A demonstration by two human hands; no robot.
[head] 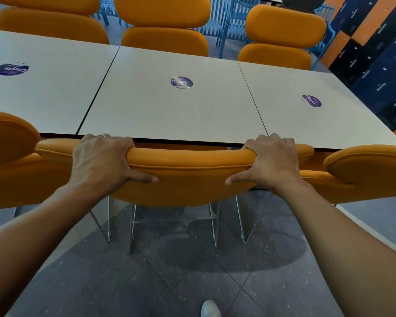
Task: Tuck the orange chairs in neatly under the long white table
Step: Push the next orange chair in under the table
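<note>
We see the left hand [101,161] and the right hand [270,161] both gripping the top edge of the near orange chair [188,170], one toward each end of its padded backrest. On each hand the fingers curl over the far side of the cushion and the thumb presses along the near face, pointing inward toward the other hand. A ring [101,135] shows on one of the left fingers. The backrest sits just beside the near edge of the long white table [169,115], its top roughly level with the tabletop, and the seat is hidden from us under the table. Thin metal legs [132,227] reach down to the floor below the backrest. To either side we see two more orange chairs, a left neighbour [9,138] and a right neighbour [370,165], both close against the same table edge. The tabletop is made of white panels set edge to edge with dark seams between them, and each panel carries a round purple sticker [181,82]. Across the table stand three far orange chairs [162,24], their backrests rising above the far edge. Behind them are blue slatted chairs [229,19], and on the right a wall of dark blue and orange lockers [380,60]. The floor [192,271] is dark grey speckled tile, and a white shoe [210,308] shows at the bottom edge.
</note>
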